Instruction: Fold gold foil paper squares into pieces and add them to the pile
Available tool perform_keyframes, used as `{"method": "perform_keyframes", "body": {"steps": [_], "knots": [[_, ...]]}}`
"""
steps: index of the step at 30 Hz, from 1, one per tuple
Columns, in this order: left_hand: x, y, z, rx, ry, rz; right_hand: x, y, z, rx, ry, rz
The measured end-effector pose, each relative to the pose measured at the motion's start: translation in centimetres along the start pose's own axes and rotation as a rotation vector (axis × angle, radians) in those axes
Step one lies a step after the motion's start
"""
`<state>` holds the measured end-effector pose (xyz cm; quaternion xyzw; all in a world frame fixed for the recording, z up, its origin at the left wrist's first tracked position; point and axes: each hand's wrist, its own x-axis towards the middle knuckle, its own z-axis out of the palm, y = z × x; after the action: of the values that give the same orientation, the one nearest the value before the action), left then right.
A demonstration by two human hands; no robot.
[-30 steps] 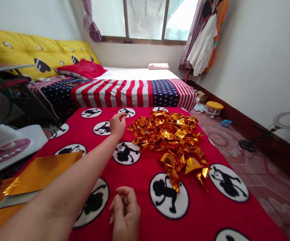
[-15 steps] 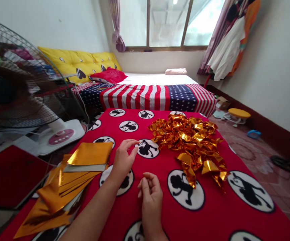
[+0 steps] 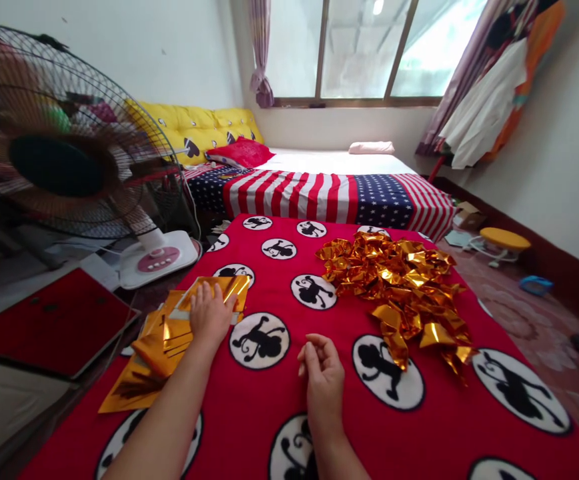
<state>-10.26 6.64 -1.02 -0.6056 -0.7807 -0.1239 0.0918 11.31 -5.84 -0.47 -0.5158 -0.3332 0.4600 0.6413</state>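
Observation:
My left hand (image 3: pixel 210 312) rests over the stack of gold foil paper sheets (image 3: pixel 237 293), fingers spread on the upper sheets. Lower sheets fan out toward me beneath my forearm, which covers part of them. Over the red cloth with black figures in white circles, my right hand (image 3: pixel 324 370) is held with its fingers curled in. Whether anything small is between those fingers cannot be made out. A heap of folded gold foil pieces (image 3: pixel 394 267) lies to the right, apart from both hands.
An electric fan (image 3: pixel 157 257) stands at the left beside a dark red board (image 3: pixel 52 323). Beyond the cloth-covered surface (image 3: pixel 279 293) is a bed with a striped, starred cover (image 3: pixel 289 193). A yellow stool (image 3: pixel 504 239) and a blue item (image 3: pixel 535 285) are on the floor at right.
My left hand has moved left from above the bare cloth onto the gold paper stack. The right hand stays curled in much the same place. The view has turned left.

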Motion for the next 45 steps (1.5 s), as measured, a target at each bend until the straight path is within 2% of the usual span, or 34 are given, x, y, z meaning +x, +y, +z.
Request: {"method": "perform_keyframes", "body": {"steps": [3,6,9,12,15,17,19,21,24,26,29,33,35,38,42,45], "knots": [[0.0,-0.2,0.4,-0.031,0.036,0.018,-0.1,0.0,0.0,-0.018,-0.010,-0.009],[-0.1,-0.4,-0.1,-0.167,0.092,0.027,-0.1,0.0,0.1,-0.031,-0.012,-0.020],[-0.6,-0.2,-1.8,-0.506,0.202,-0.021,-0.1,0.0,0.2,-0.044,-0.017,-0.034],[-1.3,1.0,-4.3,-0.859,0.368,-0.136,-0.1,0.1,0.2,-0.045,-0.019,-0.043],[-2.0,3.4,-6.3,-1.200,0.373,-0.293,-0.1,0.2,0.2,-0.037,-0.022,-0.053],[-2.9,5.4,-6.7,-1.543,0.230,-0.439,0.0,0.2,0.2,-0.026,-0.022,-0.053],[-4.3,7.4,-6.7,-1.846,-0.038,-0.516,0.0,0.0,0.1,-0.004,-0.008,-0.053],[-5.9,9.2,-6.5,-2.078,-0.253,-0.547,-0.1,-0.2,0.1,0.017,0.019,-0.065],[-8.1,11.0,-6.4,-2.256,-0.480,-0.679,0.0,-0.4,0.0,0.023,0.044,-0.109],[-9.1,11.4,-6.1,-2.303,-0.544,-0.738,0.2,-0.3,-0.2,0.006,0.067,-0.137],[-9.6,11.2,-5.4,-2.383,-0.605,-0.643,0.9,-0.2,-0.9,-0.016,0.133,-0.140],[-9.6,9.9,-4.5,-2.363,-0.802,-0.568,2.2,-0.6,-2.4,0.041,0.167,-0.117],[-9.6,9.3,-4.8,-2.282,-0.907,-0.492,2.9,-1.1,-3.4,0.112,0.149,-0.081],[-9.8,8.8,-6.3,-2.128,-1.025,-0.244,3.7,-1.9,-4.8,0.159,0.154,-0.033],[-10.2,8.4,-8.2,-1.937,-0.939,0.091,4.4,-2.7,-6.1,0.114,0.080,0.044],[-10.3,8.3,-8.3,-1.736,-0.887,0.311,4.6,-2.9,-6.6,0.039,0.024,0.063]]}}
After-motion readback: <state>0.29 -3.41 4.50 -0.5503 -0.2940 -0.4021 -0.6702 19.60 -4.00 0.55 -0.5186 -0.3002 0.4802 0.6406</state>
